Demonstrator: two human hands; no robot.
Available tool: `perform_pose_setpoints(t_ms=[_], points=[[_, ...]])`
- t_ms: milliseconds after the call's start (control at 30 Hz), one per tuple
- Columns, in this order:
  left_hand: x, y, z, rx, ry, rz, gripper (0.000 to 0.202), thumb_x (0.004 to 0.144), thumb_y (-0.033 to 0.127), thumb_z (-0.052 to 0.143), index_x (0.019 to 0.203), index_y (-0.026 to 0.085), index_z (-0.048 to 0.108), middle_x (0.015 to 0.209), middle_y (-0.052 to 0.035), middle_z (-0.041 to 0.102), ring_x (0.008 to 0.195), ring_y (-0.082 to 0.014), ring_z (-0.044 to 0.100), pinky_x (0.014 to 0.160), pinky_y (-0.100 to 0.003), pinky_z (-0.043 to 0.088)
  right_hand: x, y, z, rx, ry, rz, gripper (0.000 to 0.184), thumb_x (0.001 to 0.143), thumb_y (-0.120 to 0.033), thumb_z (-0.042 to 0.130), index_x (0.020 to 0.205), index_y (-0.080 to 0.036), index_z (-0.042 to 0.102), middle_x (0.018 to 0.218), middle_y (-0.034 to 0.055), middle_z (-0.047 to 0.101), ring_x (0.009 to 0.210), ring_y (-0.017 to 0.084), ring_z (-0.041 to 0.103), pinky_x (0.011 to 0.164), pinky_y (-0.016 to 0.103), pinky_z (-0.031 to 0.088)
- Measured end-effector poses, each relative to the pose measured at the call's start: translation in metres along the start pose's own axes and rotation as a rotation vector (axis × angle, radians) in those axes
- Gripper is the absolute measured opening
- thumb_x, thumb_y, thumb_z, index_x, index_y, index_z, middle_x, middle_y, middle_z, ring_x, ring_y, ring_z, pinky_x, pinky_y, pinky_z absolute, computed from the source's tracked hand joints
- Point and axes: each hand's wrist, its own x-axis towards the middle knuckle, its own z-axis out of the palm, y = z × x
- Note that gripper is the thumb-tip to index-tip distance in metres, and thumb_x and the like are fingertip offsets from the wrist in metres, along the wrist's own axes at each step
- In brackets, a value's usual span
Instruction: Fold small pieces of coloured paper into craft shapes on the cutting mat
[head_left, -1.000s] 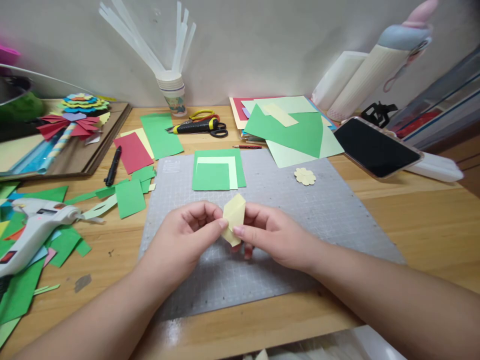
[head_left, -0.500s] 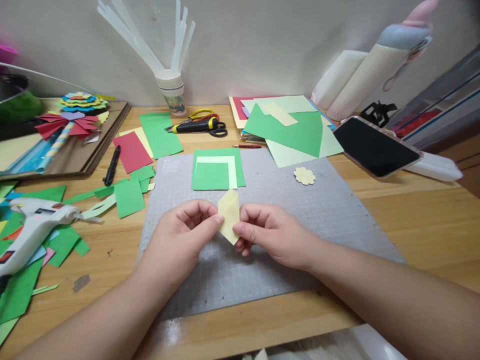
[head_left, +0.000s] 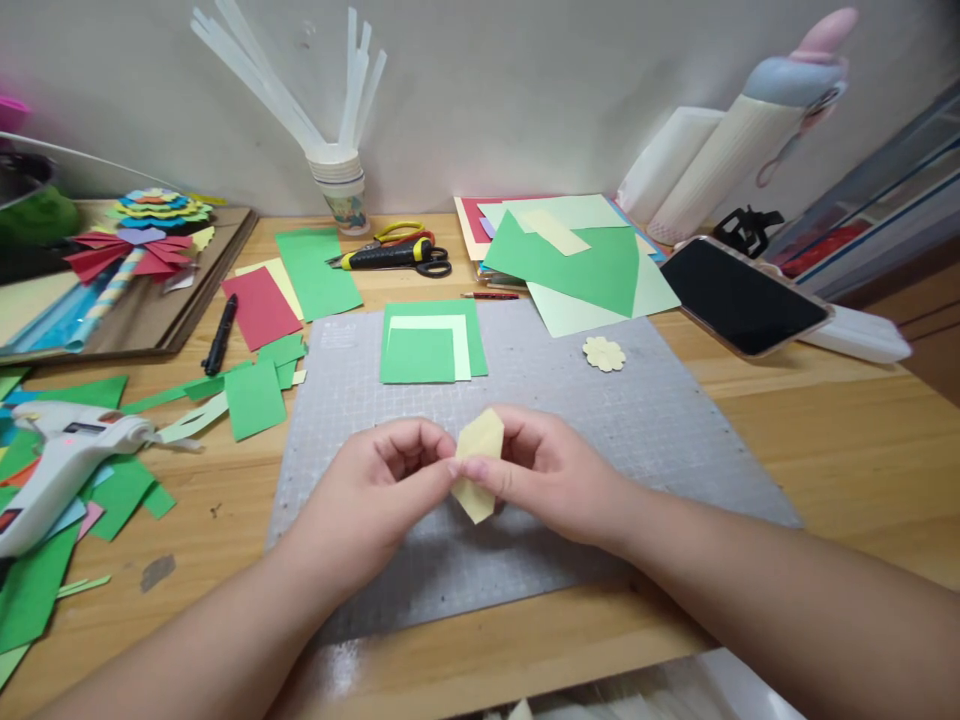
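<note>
A small folded piece of pale yellow paper (head_left: 482,440) is held up over the grey cutting mat (head_left: 570,400), its ends pointed. My left hand (head_left: 397,475) pinches its left edge between thumb and fingers. Across its front lies the thumb of my right hand (head_left: 547,475), with the fingers behind it, partly hidden. Beyond the hands, stacked green paper squares (head_left: 420,355) lie on the mat with a pale green one between them. A pale yellow paper flower (head_left: 604,353) rests on the mat to the right.
At the left, a white glue gun (head_left: 67,450) lies among green paper scraps (head_left: 255,400). Farther back are a black pen (head_left: 220,335), scissors and a yellow-black cutter (head_left: 386,254), and a cup (head_left: 343,200) of white sticks. A phone (head_left: 742,295) leans at the right, near piled paper sheets (head_left: 577,265).
The folded paper has shifted slightly right and down and turned a little. My right thumb has moved from its lower right edge to across its front, close to my left thumb.
</note>
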Motion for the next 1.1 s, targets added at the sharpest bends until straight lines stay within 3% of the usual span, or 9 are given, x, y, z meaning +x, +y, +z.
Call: perform_pose_setpoints(t_ms=[100, 300, 533, 733, 867, 1100], points=[[-0.001, 0.001, 0.002, 0.033, -0.030, 0.004, 0.016, 0.072, 0.029, 0.068, 0.068, 0.017, 0.058, 0.063, 0.0037, 0.054, 0.060, -0.0099, 0.046, 0.057, -0.020, 0.036, 0.001, 0.002, -0.001, 0.007, 0.034, 0.007, 0.026, 0.071, -0.030, 0.074, 0.070, -0.016, 0.053, 0.063, -0.0048, 0.051, 0.057, 0.008, 0.045, 0.052, 0.020, 0.036], [-0.003, 0.003, 0.002, 0.120, 0.043, 0.049, 0.016, 0.076, 0.031, 0.063, 0.069, 0.017, 0.058, 0.065, 0.0011, 0.058, 0.063, -0.0129, 0.051, 0.061, -0.024, 0.039, 0.003, 0.002, -0.005, 0.036, 0.120, 0.008, 0.036, 0.071, -0.042, 0.073, 0.062, -0.017, 0.049, 0.057, -0.0031, 0.055, 0.053, 0.009, 0.050, 0.051, 0.022, 0.039], [-0.003, 0.004, 0.000, 0.168, 0.077, 0.096, 0.013, 0.075, 0.028, 0.064, 0.068, 0.018, 0.060, 0.065, 0.0008, 0.058, 0.062, -0.0141, 0.053, 0.061, -0.025, 0.041, 0.003, 0.001, -0.008, 0.036, 0.101, -0.027, 0.033, 0.081, -0.045, 0.062, 0.064, -0.016, 0.060, 0.061, -0.0007, 0.059, 0.056, 0.010, 0.052, 0.056, 0.024, 0.043], [-0.003, 0.006, -0.001, 0.089, 0.113, 0.087, 0.014, 0.074, 0.028, 0.065, 0.068, 0.018, 0.058, 0.063, 0.0028, 0.058, 0.060, -0.0119, 0.051, 0.060, -0.023, 0.040, 0.005, 0.004, -0.007, 0.049, -0.008, 0.010, 0.039, 0.083, -0.054, 0.055, 0.074, -0.016, 0.058, 0.066, -0.0002, 0.059, 0.059, 0.011, 0.056, 0.055, 0.024, 0.046], [-0.004, 0.004, 0.000, 0.033, 0.137, 0.098, 0.015, 0.074, 0.028, 0.068, 0.070, 0.017, 0.058, 0.065, 0.0027, 0.059, 0.064, -0.0122, 0.052, 0.063, -0.023, 0.041, 0.004, 0.004, -0.004, 0.020, -0.044, 0.099, 0.035, 0.076, -0.049, 0.065, 0.071, -0.016, 0.054, 0.066, -0.0008, 0.059, 0.059, 0.010, 0.056, 0.056, 0.024, 0.046], [0.002, 0.000, -0.009, -0.045, 0.279, 0.152, 0.012, 0.077, 0.028, 0.066, 0.072, 0.019, 0.059, 0.066, 0.0050, 0.054, 0.063, -0.0102, 0.047, 0.061, -0.021, 0.036, 0.002, 0.003, -0.001, -0.014, -0.009, 0.126, 0.027, 0.082, -0.039, 0.060, 0.070, -0.018, 0.049, 0.055, -0.0046, 0.053, 0.051, 0.009, 0.050, 0.052, 0.023, 0.043]])
